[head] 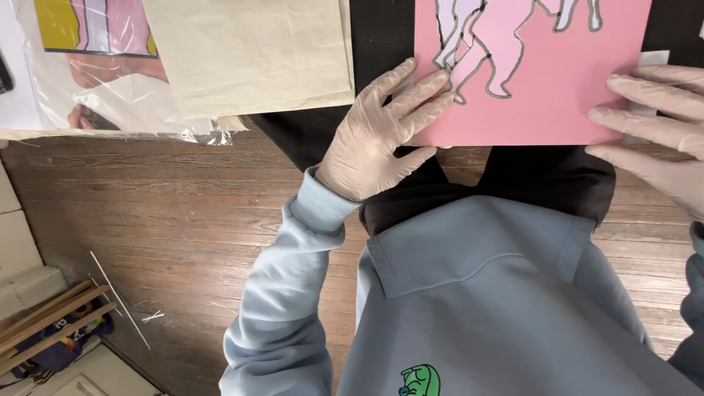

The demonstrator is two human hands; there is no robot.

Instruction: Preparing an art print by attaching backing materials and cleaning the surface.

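Observation:
A pink sheet [557, 88] with a pale outlined figure design lies flat on a black cloth [381, 44]. My left hand [381, 132], in a pale glove, rests with spread fingers on the sheet's lower left corner. Spread the same way, my gloved right hand [656, 125] presses the sheet's right edge. Neither hand grips anything. My light blue sweatshirt [469, 308] fills the lower part of the view.
Cream fabric pieces [257, 51] lie left of the black cloth. A clear plastic bag [103, 73] with printed sheets sits at far left. Below is a wooden plank floor [147, 213], with wooden slats [51, 323] and a thin white rod [121, 301] at lower left.

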